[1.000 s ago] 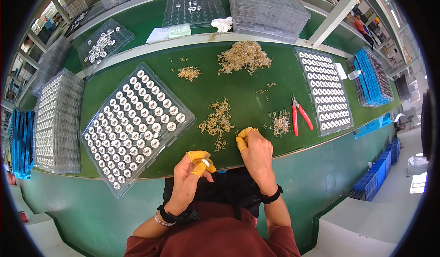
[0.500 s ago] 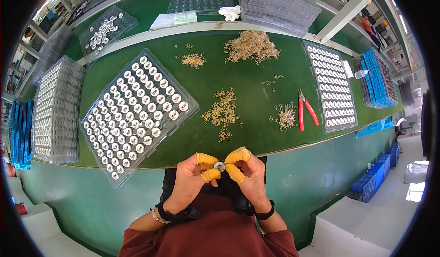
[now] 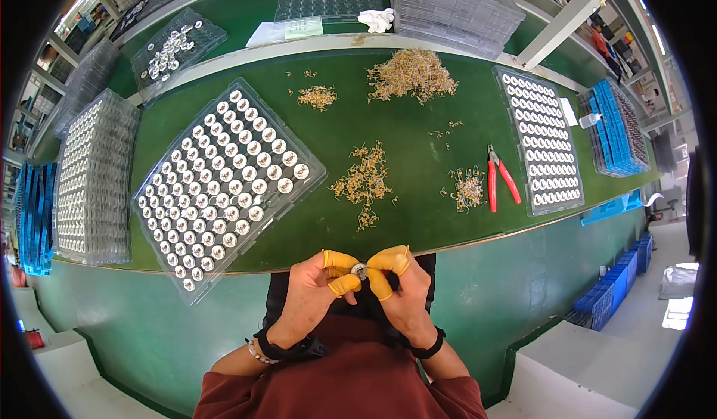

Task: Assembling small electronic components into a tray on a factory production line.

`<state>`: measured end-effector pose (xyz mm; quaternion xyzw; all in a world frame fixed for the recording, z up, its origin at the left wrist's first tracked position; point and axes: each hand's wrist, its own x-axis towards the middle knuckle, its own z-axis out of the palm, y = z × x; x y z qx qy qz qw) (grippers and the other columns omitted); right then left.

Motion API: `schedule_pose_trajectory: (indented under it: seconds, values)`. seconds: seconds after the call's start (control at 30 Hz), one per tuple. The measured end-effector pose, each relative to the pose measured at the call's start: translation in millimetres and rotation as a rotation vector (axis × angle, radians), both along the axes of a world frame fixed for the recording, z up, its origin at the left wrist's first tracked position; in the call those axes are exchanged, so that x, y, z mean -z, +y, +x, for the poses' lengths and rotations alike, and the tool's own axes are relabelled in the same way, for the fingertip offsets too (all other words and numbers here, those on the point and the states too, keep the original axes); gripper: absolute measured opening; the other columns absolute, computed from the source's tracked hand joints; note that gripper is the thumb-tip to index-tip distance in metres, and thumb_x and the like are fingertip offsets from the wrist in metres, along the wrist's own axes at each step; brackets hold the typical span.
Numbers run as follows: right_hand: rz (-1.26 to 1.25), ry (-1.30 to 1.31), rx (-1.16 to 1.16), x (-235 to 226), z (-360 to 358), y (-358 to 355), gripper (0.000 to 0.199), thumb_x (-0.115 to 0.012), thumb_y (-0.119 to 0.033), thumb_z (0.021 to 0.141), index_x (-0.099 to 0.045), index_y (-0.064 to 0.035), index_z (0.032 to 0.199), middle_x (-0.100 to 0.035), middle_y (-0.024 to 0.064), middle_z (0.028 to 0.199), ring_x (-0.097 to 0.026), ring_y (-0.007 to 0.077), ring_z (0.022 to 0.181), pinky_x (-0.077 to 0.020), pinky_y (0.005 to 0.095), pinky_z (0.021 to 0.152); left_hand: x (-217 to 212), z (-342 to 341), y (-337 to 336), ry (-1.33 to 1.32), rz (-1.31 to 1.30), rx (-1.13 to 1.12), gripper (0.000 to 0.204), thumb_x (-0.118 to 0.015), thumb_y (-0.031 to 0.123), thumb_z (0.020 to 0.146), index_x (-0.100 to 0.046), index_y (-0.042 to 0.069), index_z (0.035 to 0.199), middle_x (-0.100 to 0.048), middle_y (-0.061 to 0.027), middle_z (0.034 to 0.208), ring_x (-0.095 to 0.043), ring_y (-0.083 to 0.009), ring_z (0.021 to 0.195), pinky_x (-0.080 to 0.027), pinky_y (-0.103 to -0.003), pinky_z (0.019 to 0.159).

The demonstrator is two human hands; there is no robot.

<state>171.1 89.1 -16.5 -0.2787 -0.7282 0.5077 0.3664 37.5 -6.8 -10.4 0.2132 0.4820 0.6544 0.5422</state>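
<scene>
1. At the front edge of a green bench (image 3: 433, 221), the left hand (image 3: 314, 290) pinches a small round silver piece (image 3: 359, 271) between thumb and fingers tipped with yellow covers (image 3: 343, 285).
2. The right hand (image 3: 405, 286), similarly covered, brings its bent fingertips close together at the piece's right edge; whether they clasp it or something smaller cannot be told.
3. Just beyond the grip lies a loose pile of small wire-legged parts (image 3: 362, 180); to its right, a smaller heap (image 3: 469, 189) and red-handled cutters (image 3: 502, 184).
4. Left of the grip, a clear tray (image 3: 308, 189) carries rows of similar round pieces; another tray (image 3: 554, 210) sits far right.
5. Well beyond the grip, a pale paper slip (image 3: 302, 27) bears marks too small to read.
</scene>
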Motion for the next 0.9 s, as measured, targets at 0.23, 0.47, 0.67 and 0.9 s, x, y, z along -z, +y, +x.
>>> schedule_pose_trajectory:
  seconds: [0.23,0.47,0.67,0.9]
  values:
    - [0.333,-0.075,-0.126,-8,2,8,0.021,-0.07,0.006,0.076,-0.062,-0.0026,0.094,-0.062,0.0109,0.093,-0.062,0.0273,0.076,-0.0521,0.0341,0.063,4,-2,-2,0.05,-0.03,0.02,0.018,-0.067,-0.003,0.086,-0.063,-0.004,0.103,-0.066,-0.0075,0.094,-0.062,-0.0109,0.074,-0.053,-0.024,0.062]
    - [0.135,-0.108,-0.221,-18,7,15,0.023,-0.071,0.006,0.076,-0.063,-0.0049,0.095,-0.065,0.0095,0.093,-0.065,0.0249,0.08,-0.0521,0.0309,0.069,-1,-2,-2,0.359,-0.026,0.02,0.018,-0.071,-0.006,0.082,-0.065,-0.004,0.099,-0.064,-0.0064,0.092,-0.062,-0.0109,0.072,-0.053,-0.024,0.06]
    - [0.12,-0.06,-0.22,-13,2,17,0.02,-0.069,0.007,0.078,-0.062,-0.0033,0.094,-0.062,0.0096,0.089,-0.064,0.0257,0.077,-0.0519,0.032,0.066,2,-2,2,0.856,0.146,-0.016,0.021,-0.074,-0.005,0.078,-0.064,-0.005,0.097,-0.064,-0.0107,0.091,-0.064,-0.0129,0.072,-0.054,-0.025,0.061]
    - [-0.175,-0.034,-0.08,-7,-2,24,0.022,-0.073,0.003,0.078,-0.062,-0.0034,0.097,-0.064,0.0071,0.086,-0.064,0.0173,0.074,-0.0517,0.0292,0.066,2,-11,4,0.135,-0.01,-0.05,0.012,-0.068,-0.002,0.086,-0.064,-0.004,0.097,-0.065,-0.0071,0.089,-0.062,-0.0125,0.073,-0.051,-0.024,0.056]
